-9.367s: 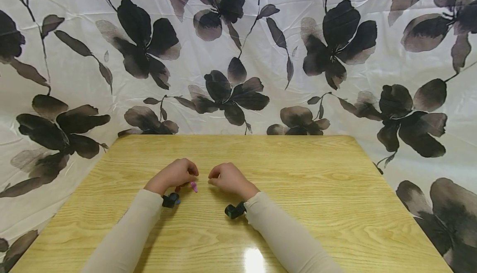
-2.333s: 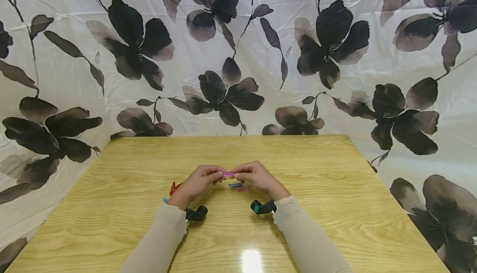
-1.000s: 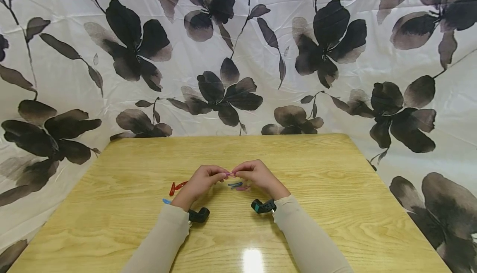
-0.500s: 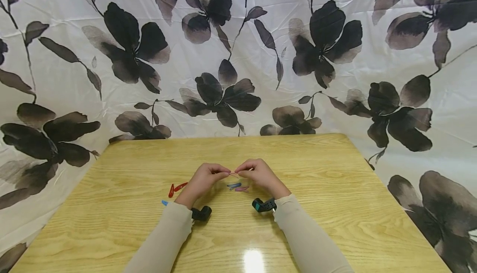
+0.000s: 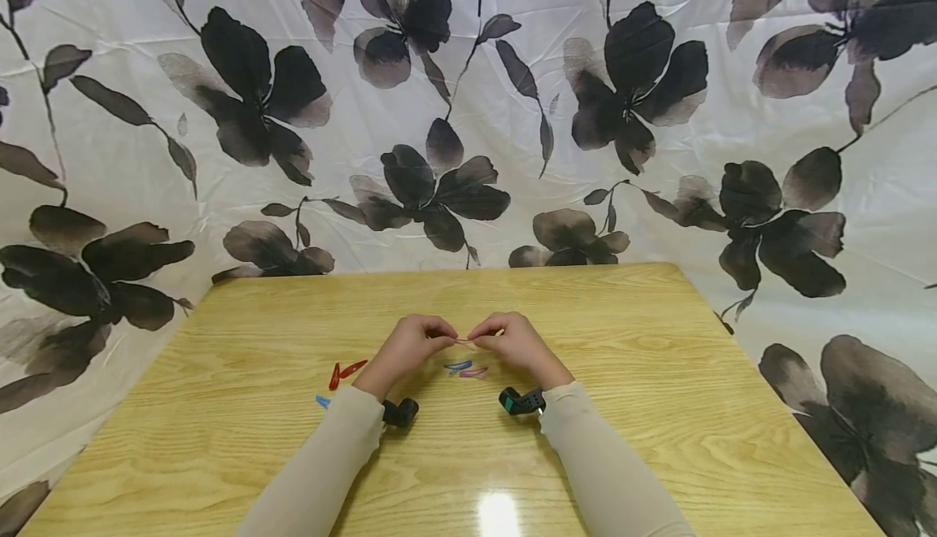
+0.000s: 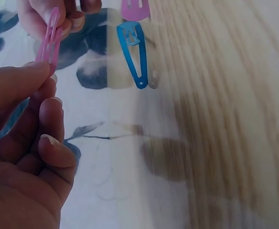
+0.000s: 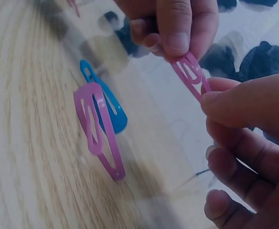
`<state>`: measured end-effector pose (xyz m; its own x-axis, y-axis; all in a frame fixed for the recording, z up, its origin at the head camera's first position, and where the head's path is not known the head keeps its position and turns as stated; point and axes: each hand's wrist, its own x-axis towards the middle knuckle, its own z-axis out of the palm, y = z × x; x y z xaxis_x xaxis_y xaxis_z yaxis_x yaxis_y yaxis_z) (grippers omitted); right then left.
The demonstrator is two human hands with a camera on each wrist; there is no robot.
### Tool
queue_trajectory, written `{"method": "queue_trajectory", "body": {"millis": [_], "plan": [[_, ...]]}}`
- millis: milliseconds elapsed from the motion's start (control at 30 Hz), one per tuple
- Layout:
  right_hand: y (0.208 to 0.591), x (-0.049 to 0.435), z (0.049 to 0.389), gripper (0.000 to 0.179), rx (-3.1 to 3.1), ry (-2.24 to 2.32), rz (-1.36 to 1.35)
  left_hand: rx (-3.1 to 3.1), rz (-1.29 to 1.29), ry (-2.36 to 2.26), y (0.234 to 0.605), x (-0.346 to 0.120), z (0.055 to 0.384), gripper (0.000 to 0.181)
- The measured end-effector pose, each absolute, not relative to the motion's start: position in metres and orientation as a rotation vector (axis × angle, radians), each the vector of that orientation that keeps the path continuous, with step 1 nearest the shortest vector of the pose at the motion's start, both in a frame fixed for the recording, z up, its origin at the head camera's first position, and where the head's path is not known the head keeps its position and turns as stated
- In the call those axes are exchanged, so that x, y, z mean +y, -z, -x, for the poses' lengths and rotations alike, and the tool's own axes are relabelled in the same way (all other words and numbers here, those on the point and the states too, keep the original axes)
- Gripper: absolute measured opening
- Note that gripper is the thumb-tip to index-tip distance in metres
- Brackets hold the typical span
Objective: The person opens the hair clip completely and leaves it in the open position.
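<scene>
A pink snap hair clip (image 7: 193, 90) is held in the air between both hands, above the table. My left hand (image 5: 407, 350) pinches one end of it between thumb and index finger. The thumb and index finger of my right hand (image 5: 521, 348) pinch the opposite end. Below the hands, a blue snap hair clip (image 6: 126, 47) and a second pink snap clip (image 7: 107, 121) lie close together on the table. In the right wrist view this pink clip partly covers the blue one, and its prongs stand apart.
Two red hair clips (image 5: 334, 376) lie on the wooden table (image 5: 629, 439), left of my left wrist. Nearby, a light blue clip (image 5: 322, 401) is partly hidden by the left sleeve. Floral cloth (image 5: 439, 73) hangs behind the table.
Since about nine seconds ago, both hands have come together around the pink clip, and the blue and second pink clips now lie below them. Over the last second the hands rose slightly.
</scene>
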<state>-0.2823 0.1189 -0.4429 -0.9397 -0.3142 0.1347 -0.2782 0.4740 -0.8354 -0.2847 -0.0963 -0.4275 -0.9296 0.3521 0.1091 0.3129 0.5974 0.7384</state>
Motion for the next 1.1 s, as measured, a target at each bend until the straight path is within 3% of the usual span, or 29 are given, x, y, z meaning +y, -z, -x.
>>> {"method": "queue_trajectory", "body": {"millis": [1100], "plan": [[0.453,0.129,0.287,0.013,2.738,1.259,0.469,2.670,-0.707,-0.963,0.436,-0.079,0.300,0.012]]}}
